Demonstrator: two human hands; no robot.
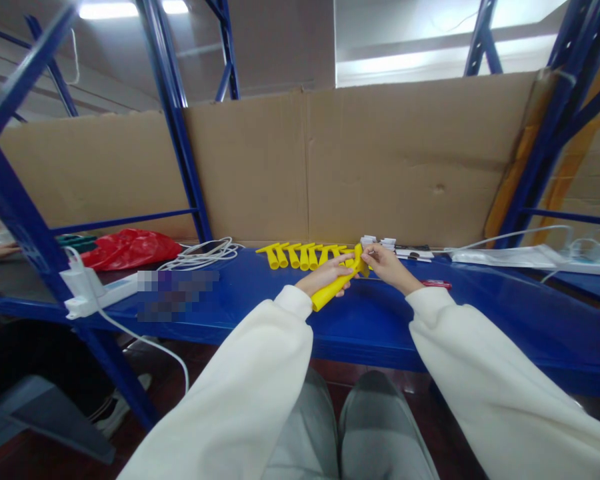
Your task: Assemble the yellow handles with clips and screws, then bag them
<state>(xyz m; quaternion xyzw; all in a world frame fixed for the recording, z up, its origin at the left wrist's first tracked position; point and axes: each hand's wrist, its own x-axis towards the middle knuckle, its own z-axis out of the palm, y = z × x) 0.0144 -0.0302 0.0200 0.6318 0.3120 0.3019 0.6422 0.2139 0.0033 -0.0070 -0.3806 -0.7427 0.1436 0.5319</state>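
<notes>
My left hand [333,275] is wrapped around a yellow plastic piece with a tube-shaped handle [327,296], tilted so that the tube's end points down and towards me. At the piece's upper end, the fingers of my right hand [383,263] are closed in a pinch against it. Whether something small is also between those fingers is hidden. Just beyond my hands, several similar yellow plastic pieces [294,257] stand in a row on the blue shelf [375,327], their wider heads at the back.
Cardboard [250,173] walls off the back. White packets [414,255] and a red pen-like item [437,284] lie on the right. To the left are a white power strip [105,292], coiled white cable [205,253] and a red bag [133,249]. Blue posts [173,120] flank the shelf.
</notes>
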